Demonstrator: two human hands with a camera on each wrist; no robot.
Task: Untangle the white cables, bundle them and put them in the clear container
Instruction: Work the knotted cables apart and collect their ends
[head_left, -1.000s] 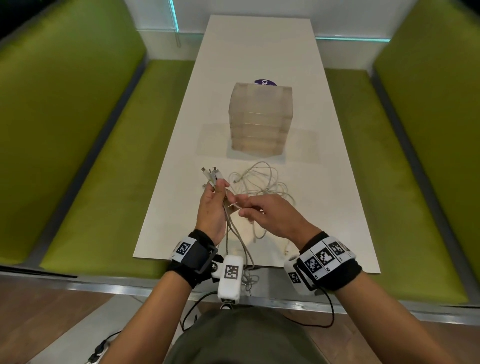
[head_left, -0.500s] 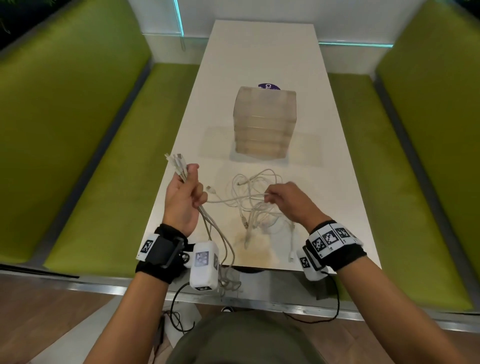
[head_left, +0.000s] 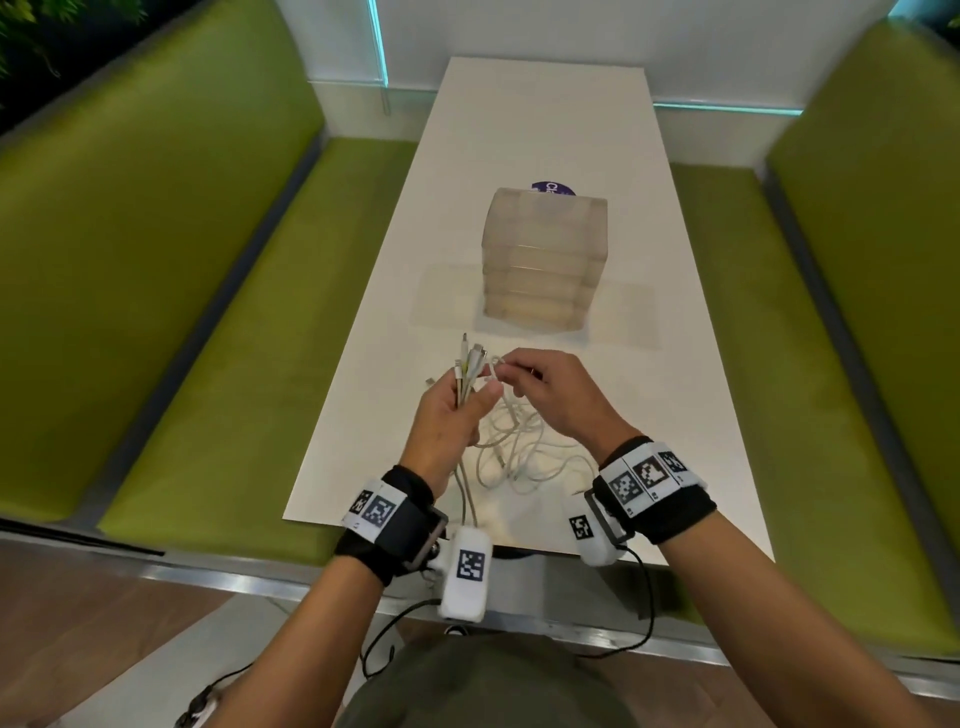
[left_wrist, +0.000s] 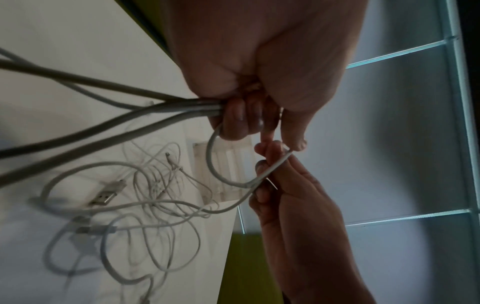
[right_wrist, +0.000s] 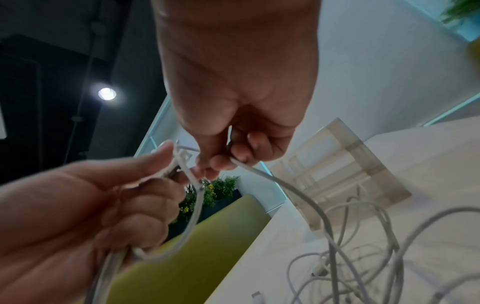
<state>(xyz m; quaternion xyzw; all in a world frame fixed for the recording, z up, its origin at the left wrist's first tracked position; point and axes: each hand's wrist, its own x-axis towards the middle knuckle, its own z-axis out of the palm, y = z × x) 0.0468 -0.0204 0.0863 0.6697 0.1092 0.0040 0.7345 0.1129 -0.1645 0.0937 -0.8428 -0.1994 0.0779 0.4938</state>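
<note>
My left hand (head_left: 457, 410) grips a bunch of white cable ends (head_left: 467, 364) upright above the near half of the white table (head_left: 545, 130); their plugs stick up past the fingers. My right hand (head_left: 540, 384) pinches one white cable (left_wrist: 270, 170) right beside them, fingertips almost touching the left hand. A loop of that cable hangs between both hands (right_wrist: 192, 222). The tangle of white cables (head_left: 514, 447) lies on the table under my hands. The clear container (head_left: 545, 254) stands farther back at mid-table, apart from both hands.
Green bench seats (head_left: 234, 364) run along both sides of the table. A flat clear lid or sheet (head_left: 623, 312) lies under the container. A purple sticker (head_left: 553, 188) shows behind it. The far half of the table is bare white surface.
My left hand swung out left with the cable ends, then came back to centre. My right hand reached into the tangle, then lifted a cable up to the left hand's bunch.
</note>
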